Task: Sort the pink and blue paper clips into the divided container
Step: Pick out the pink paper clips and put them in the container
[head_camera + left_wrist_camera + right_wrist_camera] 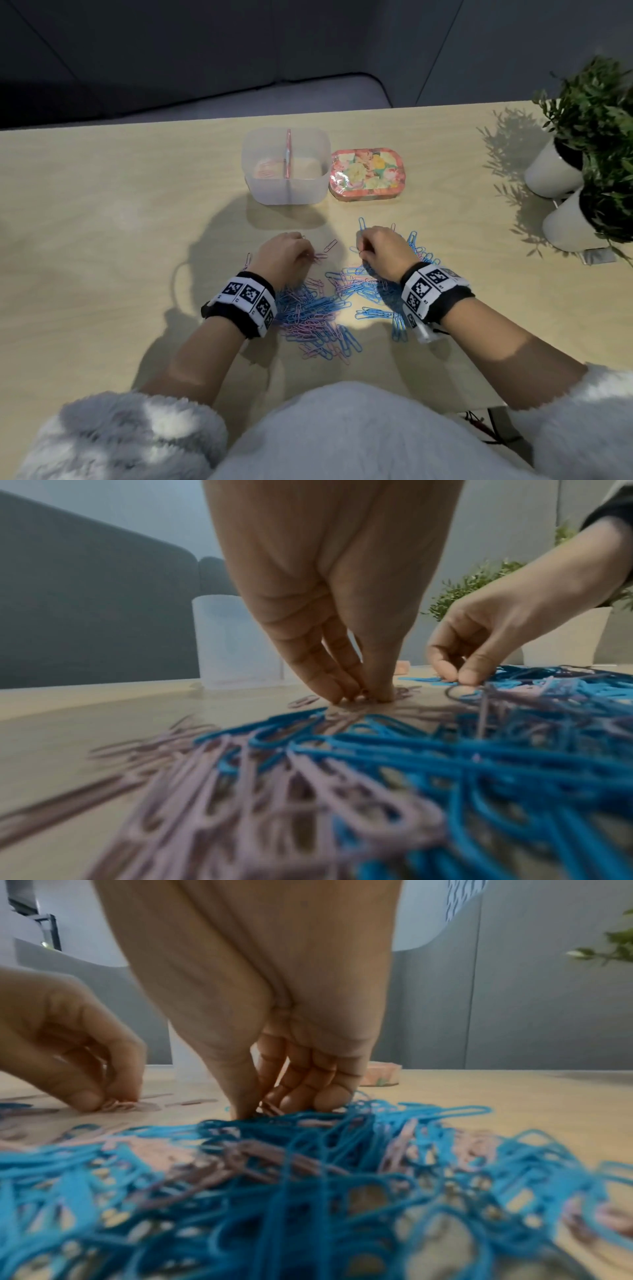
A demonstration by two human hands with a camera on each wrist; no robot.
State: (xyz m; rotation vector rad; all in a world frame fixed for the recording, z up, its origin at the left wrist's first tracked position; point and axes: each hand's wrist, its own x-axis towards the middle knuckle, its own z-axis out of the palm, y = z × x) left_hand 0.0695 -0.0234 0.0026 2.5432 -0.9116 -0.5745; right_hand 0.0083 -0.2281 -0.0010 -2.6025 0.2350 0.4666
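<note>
A heap of pink and blue paper clips (318, 308) lies spread on the table in front of me. My left hand (308, 257) is at the heap's far left edge, fingertips (342, 693) bunched on the table and pinching pink clips (116, 1104). At the far right part, my right hand (362, 253) has its thumb and curled fingers (329, 1096) closed on a pinkish clip (272, 1110) among the blue ones. The translucent divided container (260, 192) stands beyond both hands, with a pink divider (287, 154) and pink clips in its left compartment.
A floral tin (365, 173) sits right of the container. Two white pots with green plants (561, 192) stand at the table's right edge. A few loose clips (330, 245) lie between the hands. The table's far edge runs just behind the container.
</note>
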